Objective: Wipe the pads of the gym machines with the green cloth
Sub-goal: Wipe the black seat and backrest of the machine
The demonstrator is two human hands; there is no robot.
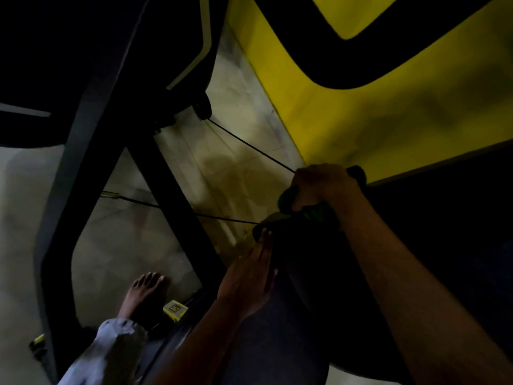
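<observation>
The scene is dark. My right hand [323,187] grips a bunched green cloth [313,211] and presses it on the top end of a dark roller pad [305,273] that runs down toward me. My left hand [249,273] lies on the left side of that pad with fingers straight, their tips near the pad's upper end. Much of the cloth is hidden under my right hand.
A black machine frame [172,195] slants across the left and middle, with thin black cables [249,145] stretched over the pale floor [116,245]. A yellow and black panel [361,107] fills the upper right. My bare foot [144,295] stands on the floor beside a yellow label [175,309].
</observation>
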